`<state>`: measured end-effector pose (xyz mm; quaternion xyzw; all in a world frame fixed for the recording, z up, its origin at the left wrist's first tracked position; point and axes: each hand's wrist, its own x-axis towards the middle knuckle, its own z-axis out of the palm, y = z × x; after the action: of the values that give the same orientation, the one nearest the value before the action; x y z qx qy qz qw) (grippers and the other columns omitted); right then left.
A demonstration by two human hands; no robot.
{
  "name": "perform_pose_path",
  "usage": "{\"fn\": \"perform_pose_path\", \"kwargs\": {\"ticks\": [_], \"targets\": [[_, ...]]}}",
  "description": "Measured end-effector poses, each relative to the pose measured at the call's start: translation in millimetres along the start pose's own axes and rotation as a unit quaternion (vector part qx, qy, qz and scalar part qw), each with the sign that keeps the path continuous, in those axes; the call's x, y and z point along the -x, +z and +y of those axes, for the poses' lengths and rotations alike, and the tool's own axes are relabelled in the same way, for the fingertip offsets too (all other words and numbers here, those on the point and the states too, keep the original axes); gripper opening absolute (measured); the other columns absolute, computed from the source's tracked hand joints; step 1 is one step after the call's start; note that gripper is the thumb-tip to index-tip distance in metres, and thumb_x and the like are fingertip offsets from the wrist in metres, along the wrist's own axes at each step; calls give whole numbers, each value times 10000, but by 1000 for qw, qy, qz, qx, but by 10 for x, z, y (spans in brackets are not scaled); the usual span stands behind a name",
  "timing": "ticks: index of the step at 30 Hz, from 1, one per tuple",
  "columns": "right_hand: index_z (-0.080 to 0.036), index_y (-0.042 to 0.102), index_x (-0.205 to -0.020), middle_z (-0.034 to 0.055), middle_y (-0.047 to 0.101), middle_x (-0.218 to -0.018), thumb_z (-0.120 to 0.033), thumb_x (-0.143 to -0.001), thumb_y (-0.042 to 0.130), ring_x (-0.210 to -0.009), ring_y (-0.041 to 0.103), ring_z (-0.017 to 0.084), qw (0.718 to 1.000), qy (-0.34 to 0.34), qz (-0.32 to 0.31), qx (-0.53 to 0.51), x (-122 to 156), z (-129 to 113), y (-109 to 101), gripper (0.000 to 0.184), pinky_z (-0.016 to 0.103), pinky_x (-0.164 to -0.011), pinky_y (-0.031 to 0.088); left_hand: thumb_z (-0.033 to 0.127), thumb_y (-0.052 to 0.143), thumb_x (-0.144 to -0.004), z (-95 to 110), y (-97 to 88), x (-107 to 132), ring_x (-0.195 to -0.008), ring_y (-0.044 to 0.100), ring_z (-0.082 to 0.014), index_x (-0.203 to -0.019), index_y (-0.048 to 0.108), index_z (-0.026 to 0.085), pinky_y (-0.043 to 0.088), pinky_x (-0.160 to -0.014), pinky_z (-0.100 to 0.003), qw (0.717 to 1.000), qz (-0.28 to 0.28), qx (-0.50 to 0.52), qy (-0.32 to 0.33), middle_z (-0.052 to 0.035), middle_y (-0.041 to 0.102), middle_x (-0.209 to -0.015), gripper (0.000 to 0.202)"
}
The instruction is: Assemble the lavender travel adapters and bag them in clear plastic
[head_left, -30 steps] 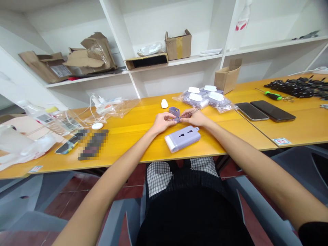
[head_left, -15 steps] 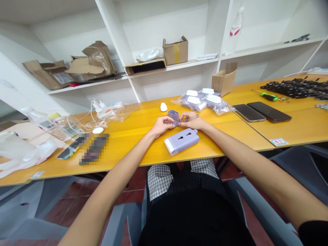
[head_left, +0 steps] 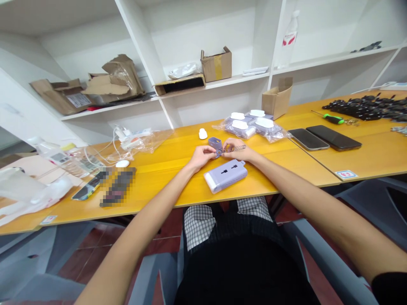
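My left hand (head_left: 201, 156) and my right hand (head_left: 237, 151) meet over the yellow table (head_left: 165, 178), fingers pinched together on a small lilac part with a coiled cord (head_left: 235, 148) that sticks out to the right. Just behind the hands stands a small lilac cap (head_left: 215, 142). In front of them lies a lilac power bank (head_left: 225, 175), flat, with slots on top.
A white oval piece (head_left: 202, 133) and bagged lilac and white units (head_left: 251, 123) lie behind. Two phones (head_left: 324, 138), a screwdriver (head_left: 330, 119) and a pile of black parts (head_left: 369, 106) are to the right. Plastic bags, cables and phones lie left. Shelves hold cardboard boxes (head_left: 216, 63).
Both hands stay pinched on the small part and barely move; the view has shifted slightly, so everything sits a little lower in the picture.
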<state>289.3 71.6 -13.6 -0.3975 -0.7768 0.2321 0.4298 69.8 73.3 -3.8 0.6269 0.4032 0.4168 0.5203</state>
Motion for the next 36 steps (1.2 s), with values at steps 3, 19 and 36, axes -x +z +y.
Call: {"fn": "perform_pose_path", "kwargs": {"ticks": [3, 19, 36], "targets": [[-212, 659, -804, 4, 663, -793, -363, -689, 784, -687, 600, 162, 1000, 6, -5, -6, 13, -26, -2, 227, 286, -663, 465, 90, 829, -621, -14, -11, -19, -723, 688, -137, -752, 702, 142, 575, -801, -312, 1000, 8, 23, 4, -33, 754, -771, 190], [-201, 674, -785, 2, 666, -713, -424, -717, 769, -633, 567, 147, 999, 26, -21, 0, 21, -87, 12, 252, 268, -606, 412, 136, 886, -620, -27, 1, -26, -676, 705, -144, -758, 660, 139, 600, -774, -324, 1000, 8, 15, 20, -25, 737, -719, 264], [-195, 690, -845, 32, 706, -879, -410, -721, 776, -675, 573, 153, 1000, 12, -19, -8, 9, -95, 28, 263, 284, -645, 432, 103, 791, -614, -77, 21, -76, -652, 655, -136, -750, 644, 163, 544, -674, -279, 993, 39, -86, 68, 2, 693, -709, 210]]}}
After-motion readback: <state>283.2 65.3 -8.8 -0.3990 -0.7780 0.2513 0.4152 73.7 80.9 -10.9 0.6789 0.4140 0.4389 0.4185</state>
